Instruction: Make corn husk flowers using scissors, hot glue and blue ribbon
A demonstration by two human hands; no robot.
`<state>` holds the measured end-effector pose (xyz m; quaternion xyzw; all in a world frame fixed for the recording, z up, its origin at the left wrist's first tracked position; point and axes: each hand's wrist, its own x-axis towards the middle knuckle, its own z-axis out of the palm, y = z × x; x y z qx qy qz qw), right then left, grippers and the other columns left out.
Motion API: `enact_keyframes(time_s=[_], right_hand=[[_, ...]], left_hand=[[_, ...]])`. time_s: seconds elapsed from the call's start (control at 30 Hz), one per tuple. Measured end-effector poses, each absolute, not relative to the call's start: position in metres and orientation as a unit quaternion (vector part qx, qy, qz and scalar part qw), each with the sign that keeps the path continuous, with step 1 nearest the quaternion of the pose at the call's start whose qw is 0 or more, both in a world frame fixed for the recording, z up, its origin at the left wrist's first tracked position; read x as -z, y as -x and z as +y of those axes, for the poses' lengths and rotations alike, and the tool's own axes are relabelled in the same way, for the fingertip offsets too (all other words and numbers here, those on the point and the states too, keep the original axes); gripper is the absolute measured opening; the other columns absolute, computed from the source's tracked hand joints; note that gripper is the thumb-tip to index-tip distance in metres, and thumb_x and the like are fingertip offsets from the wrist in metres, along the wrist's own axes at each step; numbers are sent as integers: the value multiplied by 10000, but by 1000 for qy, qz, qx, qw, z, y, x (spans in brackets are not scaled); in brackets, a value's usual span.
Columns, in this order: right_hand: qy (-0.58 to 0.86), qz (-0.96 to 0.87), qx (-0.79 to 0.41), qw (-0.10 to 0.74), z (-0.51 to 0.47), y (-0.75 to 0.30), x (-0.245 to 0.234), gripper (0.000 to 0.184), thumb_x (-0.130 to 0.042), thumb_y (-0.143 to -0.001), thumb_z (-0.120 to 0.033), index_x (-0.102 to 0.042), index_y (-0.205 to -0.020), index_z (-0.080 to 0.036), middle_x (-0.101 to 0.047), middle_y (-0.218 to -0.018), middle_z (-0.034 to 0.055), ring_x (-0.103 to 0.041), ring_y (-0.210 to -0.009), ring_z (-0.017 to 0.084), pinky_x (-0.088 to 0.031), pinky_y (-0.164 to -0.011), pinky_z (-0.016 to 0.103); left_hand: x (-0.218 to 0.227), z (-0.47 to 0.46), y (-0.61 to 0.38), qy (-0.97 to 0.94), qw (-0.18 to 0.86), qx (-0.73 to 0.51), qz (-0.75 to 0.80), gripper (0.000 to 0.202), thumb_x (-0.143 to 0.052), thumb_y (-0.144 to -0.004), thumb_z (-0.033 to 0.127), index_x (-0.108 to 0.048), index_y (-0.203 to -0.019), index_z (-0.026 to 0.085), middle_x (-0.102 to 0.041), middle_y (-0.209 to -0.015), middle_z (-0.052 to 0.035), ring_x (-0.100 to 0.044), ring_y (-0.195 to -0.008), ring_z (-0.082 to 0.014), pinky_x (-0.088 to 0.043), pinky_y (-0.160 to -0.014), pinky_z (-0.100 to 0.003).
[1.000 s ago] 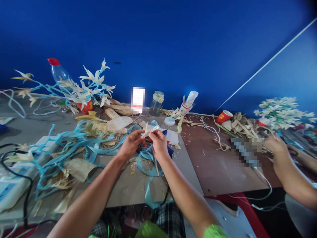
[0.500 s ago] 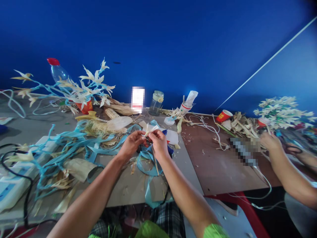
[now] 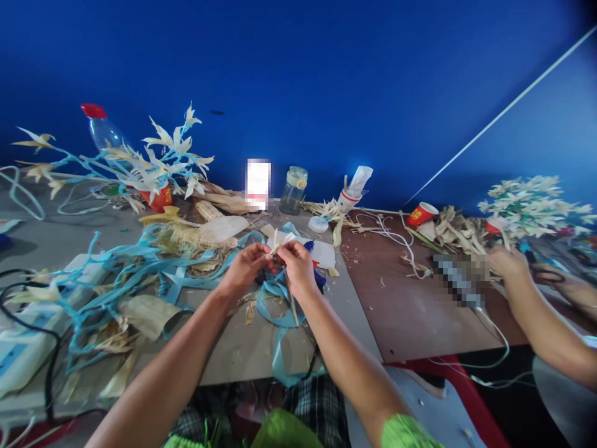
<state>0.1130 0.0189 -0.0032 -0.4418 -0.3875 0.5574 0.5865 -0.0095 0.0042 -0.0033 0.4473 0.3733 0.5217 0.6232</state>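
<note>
Between my fingertips is a small pale corn-husk flower (image 3: 276,241), its narrow petals pointing up. My left hand (image 3: 247,265) pinches it from the left, thumb and forefinger pressed together. From the right, my right hand (image 3: 296,264) pinches the same flower, and a thin pale stalk (image 3: 293,307) hangs below that hand. The two hands nearly touch above the table. Beneath them lies a loop of light-blue ribbon (image 3: 274,311), partly covered by my fingers. Just behind sits a white sheet of paper (image 3: 323,254) with something dark blue beside it.
Blue-wrapped stems (image 3: 96,292) and husk scraps cover the left side, near a white power strip (image 3: 32,348). Husk flowers stand in a red cup (image 3: 158,199). A glass jar (image 3: 293,190) is at the back. On the right, a co-worker's hand (image 3: 509,264) is beside another flower bunch (image 3: 536,205).
The view has shifted slightly, so background things sit a little higher and further left. My hands stay together on the flower, with only a slight shift of the fingers.
</note>
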Motion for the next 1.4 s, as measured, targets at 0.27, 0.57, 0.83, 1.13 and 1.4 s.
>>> enact_keyframes(time_s=[0.27,0.57,0.83,1.13,1.4], right_hand=[[443,-394,-564,575,17,-112,2,185,-682,-603,-298,-552,-666,-182,-559,-587,-62,-481,-517,86,-382,-522,219],[427,-379,-591,570,16,-111,-1,185,-669,-590,-295,-539,-677,-198,-566,-589,-60,-501,-503,103,-428,-522,244],[418,-406,-554,595,15,-113,-2,183,-689,-613,-302,-578,-690,-179,-603,-616,-42,-477,-524,82,-381,-550,221],[485,-630,-322,514,16,-120,2,80,-572,-743,-265,-603,-721,-194,-603,-723,9,-529,-668,140,-428,-663,268],[509,-727,-150,435,22,-133,4,135,-524,-795,-188,-640,-863,-187,-636,-877,83,-571,-872,203,-444,-817,329]], left_hand=[[9,6,11,-410,648,-534,357,284,-748,-664,327,-555,-782,155,-616,-565,17,-586,-532,-107,-415,-582,-221],[3,4,9,-393,651,-540,361,290,-791,-615,329,-595,-714,138,-662,-656,-24,-623,-621,-121,-460,-643,-236],[0,5,14,-367,636,-562,380,311,-813,-569,306,-586,-691,132,-642,-592,-3,-591,-555,-93,-446,-571,-202],[-1,9,20,-306,659,-582,364,296,-825,-538,253,-593,-678,134,-646,-651,0,-585,-569,-76,-448,-579,-187],[2,12,25,-299,653,-585,377,286,-817,-552,258,-594,-679,133,-653,-688,-8,-570,-583,-68,-447,-605,-191]])
